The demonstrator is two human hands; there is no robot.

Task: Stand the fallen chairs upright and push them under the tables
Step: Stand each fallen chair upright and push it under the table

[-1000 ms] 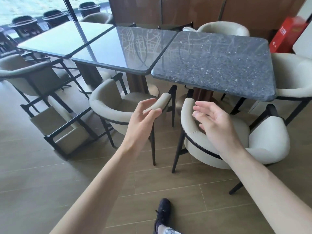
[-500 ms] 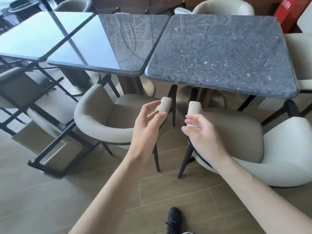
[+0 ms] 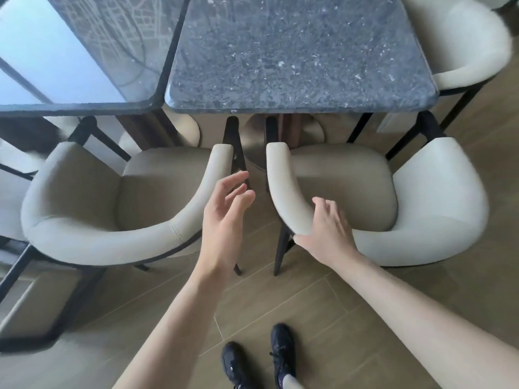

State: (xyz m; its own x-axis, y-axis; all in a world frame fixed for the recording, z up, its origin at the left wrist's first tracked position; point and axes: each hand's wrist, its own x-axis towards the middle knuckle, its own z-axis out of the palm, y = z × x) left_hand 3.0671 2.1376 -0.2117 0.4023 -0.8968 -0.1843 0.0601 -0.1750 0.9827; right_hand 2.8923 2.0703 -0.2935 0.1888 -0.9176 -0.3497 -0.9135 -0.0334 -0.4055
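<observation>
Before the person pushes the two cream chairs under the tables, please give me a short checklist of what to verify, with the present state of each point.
1. Right hand holds the right chair: ok, fingers over the armrest, thumb under its outer edge.
2. Left hand holds the left chair: not ok, it hangs open beside the armrest, touching nothing.
3. Both chairs upright: ok, seats face up, legs on the floor.
4. Chairs face their tables: ok, armrest ends point at the speckled table and the glossy table.
5. Space under the tables: cannot tell; pedestal bases show just ahead of the seats.
6. Shoes clear of the chair legs: ok.
</observation>
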